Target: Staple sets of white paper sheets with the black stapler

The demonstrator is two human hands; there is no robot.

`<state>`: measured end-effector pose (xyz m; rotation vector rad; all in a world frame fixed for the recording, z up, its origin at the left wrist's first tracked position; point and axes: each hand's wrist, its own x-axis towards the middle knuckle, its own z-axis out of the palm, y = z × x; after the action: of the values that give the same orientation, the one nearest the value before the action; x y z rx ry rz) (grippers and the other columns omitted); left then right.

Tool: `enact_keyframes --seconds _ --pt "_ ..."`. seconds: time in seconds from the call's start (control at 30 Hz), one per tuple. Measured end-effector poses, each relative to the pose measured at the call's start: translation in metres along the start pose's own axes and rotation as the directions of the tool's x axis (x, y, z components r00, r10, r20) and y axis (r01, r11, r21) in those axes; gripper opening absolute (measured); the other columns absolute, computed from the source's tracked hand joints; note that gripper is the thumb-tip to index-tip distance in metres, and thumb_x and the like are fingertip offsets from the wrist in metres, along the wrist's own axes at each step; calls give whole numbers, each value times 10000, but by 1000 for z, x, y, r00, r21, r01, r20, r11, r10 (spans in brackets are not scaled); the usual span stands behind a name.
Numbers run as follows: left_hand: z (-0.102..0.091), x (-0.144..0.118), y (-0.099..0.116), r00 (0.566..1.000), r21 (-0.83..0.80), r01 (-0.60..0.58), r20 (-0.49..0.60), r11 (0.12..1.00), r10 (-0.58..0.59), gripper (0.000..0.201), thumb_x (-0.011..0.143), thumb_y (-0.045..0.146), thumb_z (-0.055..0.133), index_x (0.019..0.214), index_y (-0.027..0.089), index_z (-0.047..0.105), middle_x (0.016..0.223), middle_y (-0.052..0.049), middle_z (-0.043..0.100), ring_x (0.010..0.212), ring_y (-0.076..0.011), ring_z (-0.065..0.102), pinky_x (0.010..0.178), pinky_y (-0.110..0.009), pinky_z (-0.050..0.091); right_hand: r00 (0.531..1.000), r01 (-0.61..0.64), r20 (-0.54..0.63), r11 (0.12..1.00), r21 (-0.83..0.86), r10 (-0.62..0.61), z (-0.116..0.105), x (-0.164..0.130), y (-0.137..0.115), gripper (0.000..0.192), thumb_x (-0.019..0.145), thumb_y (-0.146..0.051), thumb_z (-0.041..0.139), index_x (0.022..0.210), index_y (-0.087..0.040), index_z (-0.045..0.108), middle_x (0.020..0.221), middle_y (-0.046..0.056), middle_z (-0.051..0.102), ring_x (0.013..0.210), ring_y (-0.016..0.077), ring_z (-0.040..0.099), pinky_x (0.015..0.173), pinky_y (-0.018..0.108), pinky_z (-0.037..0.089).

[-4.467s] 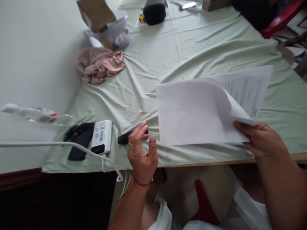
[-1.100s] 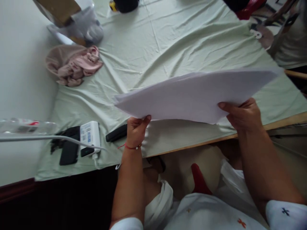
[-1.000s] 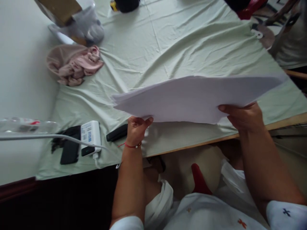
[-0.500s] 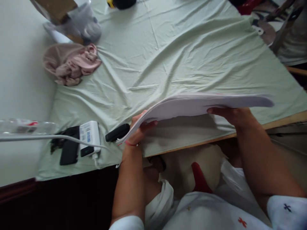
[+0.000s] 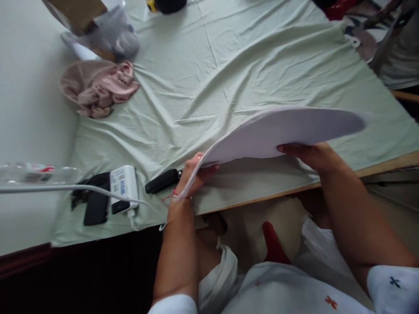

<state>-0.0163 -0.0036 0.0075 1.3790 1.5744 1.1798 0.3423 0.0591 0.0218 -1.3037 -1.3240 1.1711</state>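
A stack of white paper sheets (image 5: 262, 135) is held up on its long edge above the near side of the table, bowed into an arch. My left hand (image 5: 196, 172) grips its left part, thumb on the side facing me and fingers behind. Round that wrist is a red string. At the right part, my right hand (image 5: 304, 152) pinches the sheets with its thumb in front; its other fingers are hidden behind the paper. Just left of my left hand lies a black oblong object (image 5: 162, 181).
A green cloth (image 5: 196, 96) covers the table. To the left are a white power bank (image 5: 123, 187) with a cable, a dark phone (image 5: 96, 208) and a clear plastic bottle (image 5: 36, 173). Farther back lie pink fabric (image 5: 104, 89), a grey plastic bag (image 5: 116, 32) and a cardboard box (image 5: 78, 13).
The paper sheets have bent further, their upper edge rising into a higher arch. My left hand has shifted slightly right, and my right hand slightly left and up.
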Motion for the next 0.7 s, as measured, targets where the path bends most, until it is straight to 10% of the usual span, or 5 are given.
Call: enact_keyframes --seconds 0.27,0.53,0.7 --pt "5 1 -10 980 197 -158 -84 968 178 334 765 521 888 925 246 788 912 -99 789 1118 -337 735 1167 -497 502 998 -48 -33 997 -68 45 -7 4 9 375 548 -148 1003 792 -333 786 779 -7 766 1013 348 752 967 506 635" --pt "3 -8 3 982 -85 121 155 989 -106 522 827 648 813 1080 192 830 1098 -129 825 984 -274 756 904 -415 649 980 -184 97 977 112 174 -7 6 9 326 651 -515 988 779 -275 808 771 23 788 634 232 708 564 379 618" --pt "4 -7 -4 996 -132 83 55 988 -76 452 834 616 818 1053 221 825 1153 -126 813 1090 -281 749 1026 -439 617 984 -160 113 969 189 141 -5 5 8 285 701 -472 974 833 -268 826 840 17 808 674 195 726 602 327 622"
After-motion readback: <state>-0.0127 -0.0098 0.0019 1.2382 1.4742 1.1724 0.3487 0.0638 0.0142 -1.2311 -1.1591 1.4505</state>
